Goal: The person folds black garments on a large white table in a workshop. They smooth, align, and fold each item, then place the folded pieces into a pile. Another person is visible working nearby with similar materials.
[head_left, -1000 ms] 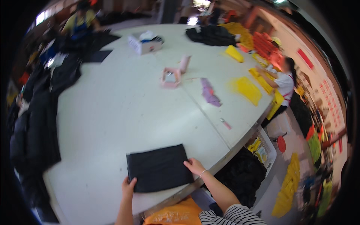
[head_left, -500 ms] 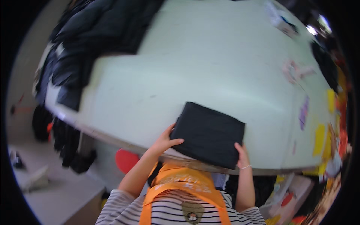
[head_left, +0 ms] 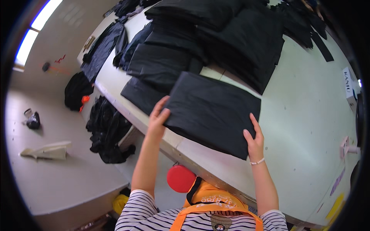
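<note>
Black folded cloth (head_left: pixel 214 115): fingers of left hand (head_left: pixel 157 120) and right hand (head_left: pixel 256 143) grasp opposite ends, presumably to keep its folds flat.

On either side of the orange apron (head_left: pixel 210 192), the person's bare forearms (head_left: pixel 146 161) reach forward. The left hand (head_left: pixel 157 120) is ahead and left of the apron, the right hand (head_left: pixel 255 143) ahead and right, thumbs parted from fingers (head_left: pixel 254 122).

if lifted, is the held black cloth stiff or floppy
Probably floppy: the folded black cloth shows soft creases. With the left hand and right hand at opposite sides it looks flat, but held by one edge it might sag.
</note>
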A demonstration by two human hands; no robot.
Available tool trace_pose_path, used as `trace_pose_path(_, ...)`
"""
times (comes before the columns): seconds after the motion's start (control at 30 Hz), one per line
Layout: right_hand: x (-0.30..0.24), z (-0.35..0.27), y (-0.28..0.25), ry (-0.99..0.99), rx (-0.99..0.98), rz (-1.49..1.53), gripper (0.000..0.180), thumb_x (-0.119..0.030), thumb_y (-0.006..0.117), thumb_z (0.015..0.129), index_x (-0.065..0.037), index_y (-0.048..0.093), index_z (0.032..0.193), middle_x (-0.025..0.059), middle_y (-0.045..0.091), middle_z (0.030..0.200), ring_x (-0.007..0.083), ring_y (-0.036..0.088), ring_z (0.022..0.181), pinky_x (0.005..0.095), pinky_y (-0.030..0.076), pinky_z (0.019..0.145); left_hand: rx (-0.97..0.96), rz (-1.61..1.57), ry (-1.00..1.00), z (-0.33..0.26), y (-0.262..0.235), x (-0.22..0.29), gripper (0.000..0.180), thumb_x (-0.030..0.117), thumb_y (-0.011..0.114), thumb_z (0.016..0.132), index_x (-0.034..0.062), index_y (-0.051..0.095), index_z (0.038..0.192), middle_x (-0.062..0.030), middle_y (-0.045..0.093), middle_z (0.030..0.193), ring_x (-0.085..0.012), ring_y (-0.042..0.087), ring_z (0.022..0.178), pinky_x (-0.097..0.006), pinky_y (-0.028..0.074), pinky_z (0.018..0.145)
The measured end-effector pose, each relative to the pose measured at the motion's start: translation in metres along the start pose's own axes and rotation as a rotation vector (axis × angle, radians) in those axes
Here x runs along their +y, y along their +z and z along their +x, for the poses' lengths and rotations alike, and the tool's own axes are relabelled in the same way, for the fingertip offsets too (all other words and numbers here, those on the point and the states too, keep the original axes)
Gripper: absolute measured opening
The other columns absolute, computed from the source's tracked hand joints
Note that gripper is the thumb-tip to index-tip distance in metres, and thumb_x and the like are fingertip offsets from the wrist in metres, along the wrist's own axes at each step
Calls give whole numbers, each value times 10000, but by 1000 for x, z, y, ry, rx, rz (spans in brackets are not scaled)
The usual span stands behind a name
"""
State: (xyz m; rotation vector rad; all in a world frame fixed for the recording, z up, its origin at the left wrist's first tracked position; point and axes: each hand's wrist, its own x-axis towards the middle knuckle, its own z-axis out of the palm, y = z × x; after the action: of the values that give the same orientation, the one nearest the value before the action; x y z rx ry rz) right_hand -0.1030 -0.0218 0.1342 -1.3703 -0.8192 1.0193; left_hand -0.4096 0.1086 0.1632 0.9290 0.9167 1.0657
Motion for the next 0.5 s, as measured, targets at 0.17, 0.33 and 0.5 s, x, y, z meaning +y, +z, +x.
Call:
trace_pose_path(0.17,-76,116,42,-366,83,-183,536,-71,629,799,-22,482,1312,102,489,1351,203,437,1260,315,289,1074,-119,67,255,115,12,92,472,221,522,932,41,407,1353,-120,492,1311,-239,458,1224,-368,359,1038)
trace_pose_path(0.33,-165,263,25,-731,274,-167,530,-87,658,791,-30,502,1294,119,498,1336,190,448,1238,321,335,1041,-225,77,469,261,99,189,430,213,586,902,40,507,1288,-74,563,1236,-157,503,1161,-272,390,962)
trace_pose_path(0.5,-214,379,86,-848,352,-191,456,-77,655,820,15,529,1248,133,592,1181,179,557,1062,273,418,934,-123,152,365,402,88,276,415,274,583,898,85,536,1265,-57,588,1183,-161,543,1099,-318,441,922)
